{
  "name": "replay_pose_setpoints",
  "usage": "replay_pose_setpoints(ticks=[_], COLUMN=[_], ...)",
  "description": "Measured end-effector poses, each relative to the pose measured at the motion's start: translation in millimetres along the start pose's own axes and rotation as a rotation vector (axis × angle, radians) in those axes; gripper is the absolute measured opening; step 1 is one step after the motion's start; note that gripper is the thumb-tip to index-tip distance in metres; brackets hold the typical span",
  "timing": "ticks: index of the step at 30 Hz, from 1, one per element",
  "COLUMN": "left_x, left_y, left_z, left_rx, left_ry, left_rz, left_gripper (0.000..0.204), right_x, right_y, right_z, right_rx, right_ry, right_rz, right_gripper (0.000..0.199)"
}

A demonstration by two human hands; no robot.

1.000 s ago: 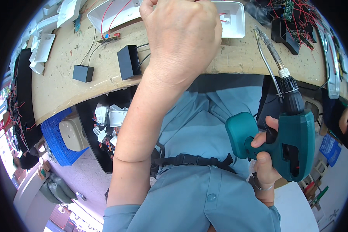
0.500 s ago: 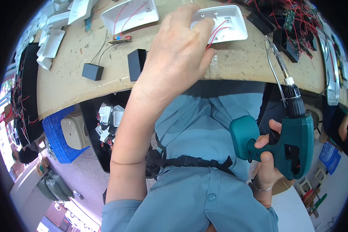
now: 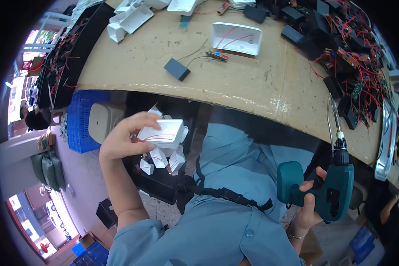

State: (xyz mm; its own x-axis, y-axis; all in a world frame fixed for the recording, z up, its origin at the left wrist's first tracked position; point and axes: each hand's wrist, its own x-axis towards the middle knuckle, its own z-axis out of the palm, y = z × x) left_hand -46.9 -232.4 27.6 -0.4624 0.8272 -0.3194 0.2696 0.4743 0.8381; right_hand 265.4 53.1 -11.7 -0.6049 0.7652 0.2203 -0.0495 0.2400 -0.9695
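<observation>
Below and left of the table edge, my left hand [image 3: 119, 137] grips a white plastic case [image 3: 166, 133] between thumb and fingers. Thin red wires run across the case's inside. It is held over a black bin [image 3: 153, 184] with several white cases in it, some with red wires. My right hand [image 3: 310, 206] is wrapped round the handle of a green soldering gun [image 3: 341, 193], off the table's front edge at the right. The gun's tip and a thin curved metal tube beside it point up toward the tabletop.
On the table [image 3: 252, 84] stands another white case [image 3: 256, 46] with red wires, by a small circuit board [image 3: 217, 56] and a dark box [image 3: 176, 69] on grey wires. Black boxes and red-wired boards [image 3: 341, 44] heap up at right. A blue crate [image 3: 82, 124] and beige stool [image 3: 103, 122] stand left.
My left hand has carried the white case off the table, leftward and down over the black bin. The soldering gun stays in my right hand. The view has shifted too.
</observation>
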Motion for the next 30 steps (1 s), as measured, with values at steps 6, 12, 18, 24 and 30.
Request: replay_pose_setpoints(ticks=[6, 12, 18, 24, 30], left_x=[-14.8, 117.6, 261.1, 272.6, 142.1], left_y=[-30.4, 38.5, 28.9, 43.5, 48.6], left_z=[-10.6, -38.4, -108.6, -120.7, -80.3], left_rx=[0.244, 0.754, 0.949, 0.944, -0.641], left_ry=[0.160, 0.711, 0.867, 0.575, 0.121], left_rz=[-0.312, 0.376, 0.211, 0.037, -0.068], left_gripper=[0.052, 0.023, 0.032, 0.043, 0.064], right_x=[6.6, 9.1, 10.3, 13.9, 18.3], right_y=[-4.2, -6.8, -3.9, -1.4, 8.3], right_z=[-3.2, -3.6, -0.4, -6.0, -13.7], right_rx=[-0.013, -0.050, -0.056, -0.040, 0.033], right_ry=[-0.018, -0.001, 0.007, 0.040, -0.045], right_rz=[-0.002, -0.010, -0.017, -0.029, -0.022], right_gripper=[0.062, 0.060, 0.060, 0.058, 0.055])
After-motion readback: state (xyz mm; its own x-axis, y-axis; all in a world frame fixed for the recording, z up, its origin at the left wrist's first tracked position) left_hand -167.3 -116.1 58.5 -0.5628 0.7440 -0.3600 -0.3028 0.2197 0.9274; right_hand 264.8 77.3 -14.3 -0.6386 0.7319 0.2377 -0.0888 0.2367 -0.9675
